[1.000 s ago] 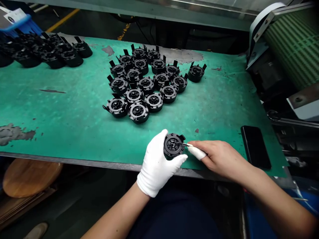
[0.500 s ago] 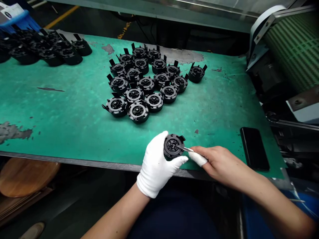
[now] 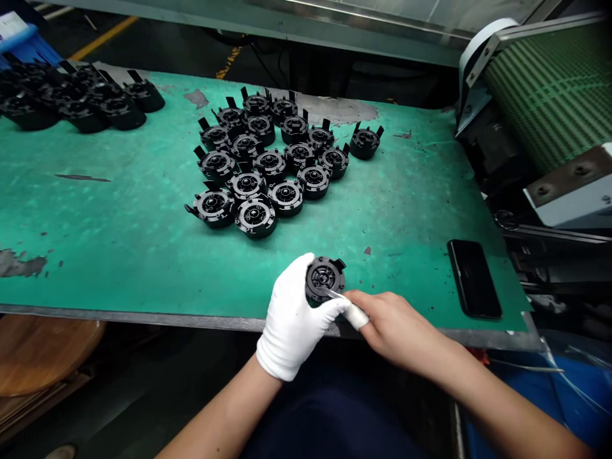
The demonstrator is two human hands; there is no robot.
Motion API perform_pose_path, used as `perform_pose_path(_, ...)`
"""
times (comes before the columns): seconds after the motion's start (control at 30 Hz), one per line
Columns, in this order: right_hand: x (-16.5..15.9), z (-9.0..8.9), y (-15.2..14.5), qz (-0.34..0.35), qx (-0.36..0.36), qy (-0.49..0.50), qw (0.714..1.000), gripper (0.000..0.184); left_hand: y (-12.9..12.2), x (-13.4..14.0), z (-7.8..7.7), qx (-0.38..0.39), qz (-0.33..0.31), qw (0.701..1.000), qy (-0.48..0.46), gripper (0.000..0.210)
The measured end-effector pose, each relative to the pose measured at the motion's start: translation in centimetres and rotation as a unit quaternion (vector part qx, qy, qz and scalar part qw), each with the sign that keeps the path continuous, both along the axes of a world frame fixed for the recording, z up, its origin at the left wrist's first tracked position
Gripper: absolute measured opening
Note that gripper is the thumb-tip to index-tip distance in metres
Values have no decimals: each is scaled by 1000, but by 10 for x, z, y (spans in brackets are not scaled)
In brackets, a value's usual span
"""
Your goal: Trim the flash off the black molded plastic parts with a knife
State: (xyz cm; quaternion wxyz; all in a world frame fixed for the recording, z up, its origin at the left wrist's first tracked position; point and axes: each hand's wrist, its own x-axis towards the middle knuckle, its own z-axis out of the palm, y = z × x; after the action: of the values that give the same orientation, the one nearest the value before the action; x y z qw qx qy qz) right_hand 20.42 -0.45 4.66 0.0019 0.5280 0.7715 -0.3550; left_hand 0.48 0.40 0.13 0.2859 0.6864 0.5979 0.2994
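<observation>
Near the front edge of the green table (image 3: 119,255), the gloved left hand (image 3: 291,312) curls fingers round a black part (image 3: 324,278); the right hand (image 3: 399,328) pinches a thin tool (image 3: 333,294) against it. Probably light, stiff plastic; best held by its rim.

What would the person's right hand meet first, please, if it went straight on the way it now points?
The right hand would probably meet the left hand first, at its gloved thumb, with the part, where the tool points, just beyond. Depth is unclear, so the hands may be touching.
</observation>
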Motion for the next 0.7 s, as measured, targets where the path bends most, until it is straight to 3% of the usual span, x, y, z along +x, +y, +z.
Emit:
perform_pose_path(0.17, 15, -2, 9, -27, 14, 61, 998, 38, 1, 1, 3, 18, 0, 1000, -2, 79)
perform_pose_path(0.27, 26, -4, 17, -54, 50, 47, 996, 38, 1, 1, 4, 36, -7, 999, -2, 77)
perform_pose_path(0.4, 25, -9, 20, -18, 69, -5, 997, 40, 3, 1, 5, 31, -9, 999, 2, 75)
perform_pose_path(0.7, 22, -20, 10, -7, 116, -33, 993, 36, 3, 2, 6, 56, -21, 998, 17, 65)
